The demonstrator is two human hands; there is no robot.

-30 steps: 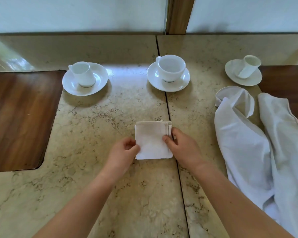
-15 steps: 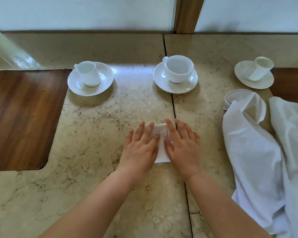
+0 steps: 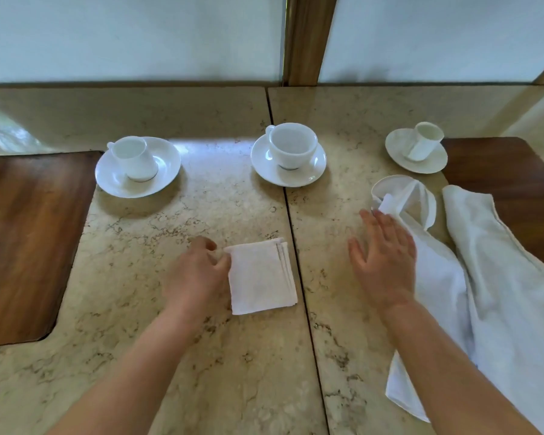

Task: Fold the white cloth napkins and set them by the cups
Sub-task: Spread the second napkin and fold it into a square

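Both hands have lifted off the folded napkin (image 3: 261,276). My left hand (image 3: 198,271) pinches its near edge; my right hand (image 3: 383,262), grip wide and empty, reaches the loose napkins (image 3: 446,277) beside it. I judge a one-sided pinch could fan the layers open.

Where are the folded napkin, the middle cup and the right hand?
folded napkin (image 3: 260,277), head view, centre of its top face.
middle cup (image 3: 291,149), head view, front of its wall.
right hand (image 3: 385,262), head view, back of the hand, open over the unfolded cloth's edge.
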